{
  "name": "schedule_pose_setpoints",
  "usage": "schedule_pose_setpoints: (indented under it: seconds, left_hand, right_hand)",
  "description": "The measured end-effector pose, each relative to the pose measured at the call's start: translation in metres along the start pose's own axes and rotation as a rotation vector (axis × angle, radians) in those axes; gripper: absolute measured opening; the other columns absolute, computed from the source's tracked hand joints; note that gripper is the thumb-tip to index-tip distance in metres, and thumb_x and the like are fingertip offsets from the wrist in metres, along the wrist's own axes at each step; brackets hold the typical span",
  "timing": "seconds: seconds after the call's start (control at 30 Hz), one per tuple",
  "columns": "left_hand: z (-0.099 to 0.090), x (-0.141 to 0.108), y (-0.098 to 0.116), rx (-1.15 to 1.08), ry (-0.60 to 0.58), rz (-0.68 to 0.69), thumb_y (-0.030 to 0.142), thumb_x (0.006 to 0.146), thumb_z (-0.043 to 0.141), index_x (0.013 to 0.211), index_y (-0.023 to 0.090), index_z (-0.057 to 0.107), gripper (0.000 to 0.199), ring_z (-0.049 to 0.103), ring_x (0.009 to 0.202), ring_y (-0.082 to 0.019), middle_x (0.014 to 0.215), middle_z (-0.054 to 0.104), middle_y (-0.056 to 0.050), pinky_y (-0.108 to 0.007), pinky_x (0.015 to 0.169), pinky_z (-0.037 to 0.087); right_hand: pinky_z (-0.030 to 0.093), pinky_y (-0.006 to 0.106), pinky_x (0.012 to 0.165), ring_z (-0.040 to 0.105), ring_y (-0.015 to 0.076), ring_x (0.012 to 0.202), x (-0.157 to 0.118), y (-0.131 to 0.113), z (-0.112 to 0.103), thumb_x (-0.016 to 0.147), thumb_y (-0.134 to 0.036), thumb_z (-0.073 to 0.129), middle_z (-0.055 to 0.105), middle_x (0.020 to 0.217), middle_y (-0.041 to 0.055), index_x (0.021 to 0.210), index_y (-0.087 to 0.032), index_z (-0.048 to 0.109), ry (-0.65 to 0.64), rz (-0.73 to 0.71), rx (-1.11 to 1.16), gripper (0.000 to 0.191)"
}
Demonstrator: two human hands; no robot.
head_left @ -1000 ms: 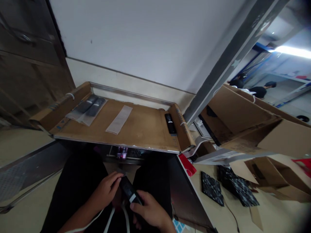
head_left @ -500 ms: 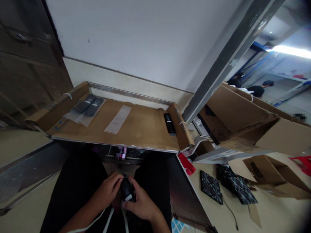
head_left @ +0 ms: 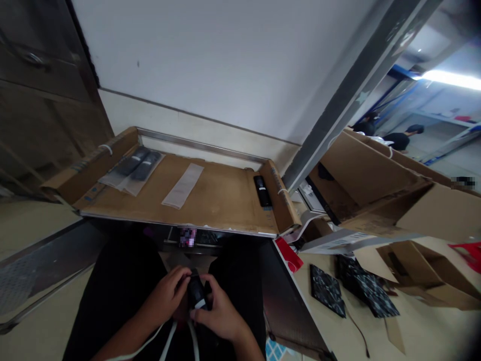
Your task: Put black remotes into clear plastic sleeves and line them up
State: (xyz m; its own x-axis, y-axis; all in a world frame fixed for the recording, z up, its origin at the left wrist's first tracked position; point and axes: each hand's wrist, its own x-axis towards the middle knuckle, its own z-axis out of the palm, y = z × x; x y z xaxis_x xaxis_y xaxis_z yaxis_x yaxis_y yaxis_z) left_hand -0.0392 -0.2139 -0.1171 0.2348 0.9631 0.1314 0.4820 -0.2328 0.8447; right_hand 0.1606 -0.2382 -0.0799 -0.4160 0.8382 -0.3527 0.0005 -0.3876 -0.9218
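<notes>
While your left hand (head_left: 165,291) and right hand (head_left: 218,313) hold a black remote (head_left: 197,293) together over your lap, two more remotes (head_left: 137,164) lie bagged on the tabletop (head_left: 214,200), and another (head_left: 262,191) lies alone.

White wall (head_left: 210,65), dark wooden cabinet (head_left: 41,100) at left, grey metal post (head_left: 356,100) at right, strip light (head_left: 451,79) glaring beyond

Trousers (head_left: 120,306): black, matte fabric, both legs. Left hand (head_left: 165,293), right hand (head_left: 218,313): bare, forearms uncovered. White cords (head_left: 173,338) across lap
</notes>
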Motion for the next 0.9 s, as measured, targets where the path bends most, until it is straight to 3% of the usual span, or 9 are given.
schedule_pose_setpoints:
  seconds: [0.13, 0.3, 0.67, 0.8, 0.9]
  left_hand:
    - [0.001, -0.002, -0.005, 0.014, -0.027, -0.005, 0.031, 0.1, 0.045, 0.107, 0.023, 0.067, 0.024, 0.071, 0.097, -0.021, 0.102, 0.072, -0.008, -0.034, 0.088, 0.057]
    - [0.004, -0.004, -0.008, 0.014, -0.028, 0.005, 0.027, 0.098, 0.046, 0.108, 0.023, 0.066, 0.023, 0.07, 0.097, -0.02, 0.104, 0.072, -0.007, -0.031, 0.087, 0.056]
    - [0.012, -0.007, 0.007, -0.029, -0.126, -0.083, 0.023, 0.094, 0.048, 0.101, 0.023, 0.065, 0.019, 0.07, 0.092, -0.02, 0.099, 0.073, -0.005, -0.031, 0.084, 0.054]
    - [0.015, -0.007, 0.005, -0.083, -0.12, -0.122, 0.024, 0.093, 0.05, 0.102, 0.022, 0.065, 0.018, 0.07, 0.092, -0.02, 0.099, 0.073, -0.006, -0.032, 0.085, 0.053]
    - [0.017, -0.007, 0.003, -0.137, -0.109, -0.147, 0.026, 0.092, 0.051, 0.103, 0.023, 0.065, 0.018, 0.07, 0.092, -0.021, 0.098, 0.074, -0.006, -0.032, 0.086, 0.053]
  right_hand:
    - [0.05, 0.026, 0.068, 0.063, 0.014, 0.074, 0.003, 0.007, -0.001, 0.065, -0.022, 0.081, 0.067, 0.094, -0.0017, 0.121, -0.023, 0.05, 0.028, 0.018, 0.032, 0.064]
    - [0.044, 0.022, 0.059, 0.057, 0.0099, 0.063, 0.004, 0.012, -0.001, 0.065, -0.023, 0.082, 0.066, 0.085, -0.0045, 0.113, -0.023, 0.048, 0.082, 0.035, 0.034, 0.059]
    - [0.043, 0.025, 0.059, 0.059, 0.0152, 0.063, 0.012, 0.021, 0.0, 0.058, -0.054, 0.09, 0.063, 0.072, -0.0039, 0.092, -0.022, 0.052, 0.305, 0.126, 0.014, 0.06]
    - [0.044, 0.027, 0.064, 0.061, 0.0158, 0.067, 0.013, 0.018, -0.002, 0.057, -0.054, 0.09, 0.064, 0.074, -0.0031, 0.095, -0.019, 0.055, 0.307, 0.18, 0.062, 0.062]
    - [0.049, 0.031, 0.074, 0.067, 0.0199, 0.078, 0.011, 0.012, -0.002, 0.054, -0.05, 0.092, 0.067, 0.082, -0.0013, 0.108, -0.018, 0.058, 0.296, 0.207, 0.119, 0.071]
